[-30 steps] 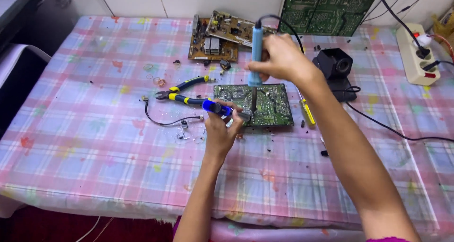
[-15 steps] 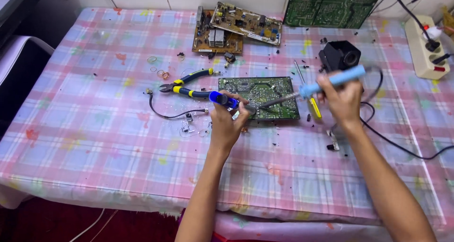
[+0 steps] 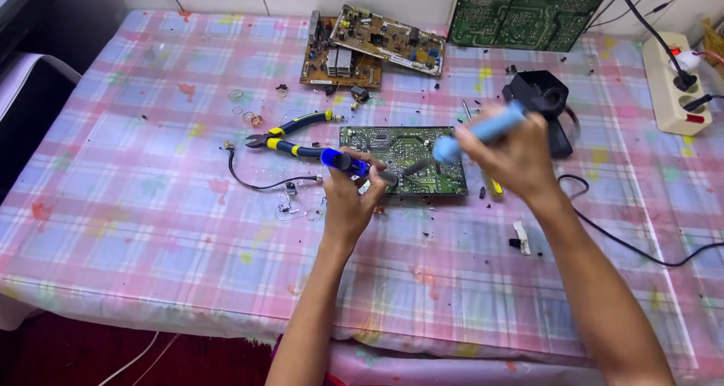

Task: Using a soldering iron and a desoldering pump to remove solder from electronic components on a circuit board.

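1. Head view. Left hand [image 3: 348,197] is closed around a blue-handled desoldering tool [image 3: 343,160], its dark tip angled onto the green circuit board [image 3: 403,160] that lies flat near the middle of the counter [image 3: 151,243].
2. Right hand [image 3: 509,156] is closed around a light-blue soldering iron [image 3: 483,133], tilted so its metal tip meets the board just beside the other tool's tip; both ends converge on one spot, the board's solder side up.
3. Blue-and-yellow pliers [image 3: 290,136] lie just left of the board, within reach.
4. Black stand [image 3: 541,103] sits behind the right hand; its holder opening looks empty.
5. Brown boards [image 3: 369,47] lie stacked at the far edge; a white power strip [image 3: 673,84] at far right carries plugs.
6. Small dark bits are scattered about the cloth.
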